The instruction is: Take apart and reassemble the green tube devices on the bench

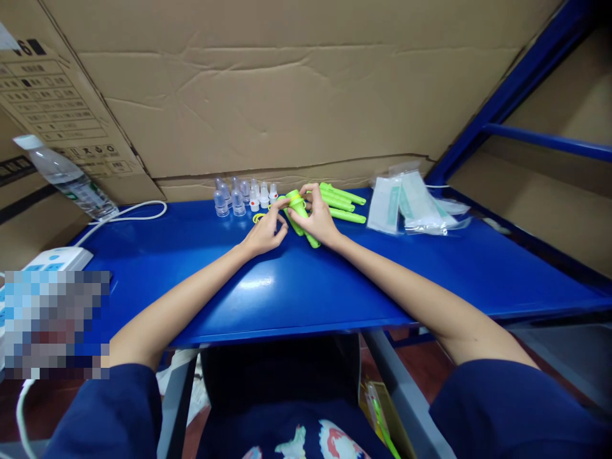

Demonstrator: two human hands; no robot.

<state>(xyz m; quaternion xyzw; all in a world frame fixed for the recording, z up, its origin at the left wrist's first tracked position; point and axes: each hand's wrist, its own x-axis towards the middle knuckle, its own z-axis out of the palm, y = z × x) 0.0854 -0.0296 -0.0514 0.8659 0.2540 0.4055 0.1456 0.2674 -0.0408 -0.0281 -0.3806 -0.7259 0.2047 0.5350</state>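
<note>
In front of the clear parts, my right hand (319, 217) is wrapped around the upper part of a green plastic tube (297, 207), which tilts with its wide end up. A yellow ring (295, 197) sits around that wide end. My left hand (266, 231) reaches in from the left, its fingertips at the ring and its thumb lower and apart from the tube. Other green tubes (342, 215) lie beside and behind my right hand. Loose yellow rings (259, 218) rest on the table left of my left fingertips.
Clear domed caps (222, 203) and small white-based pieces with red dots (255, 203) stand at the back of the blue table (306, 287). Plastic-wrapped packets (421, 204) lie right. At left are a water bottle (71, 182), a cable and a power strip (62, 256). Cardboard (268, 95) walls the back.
</note>
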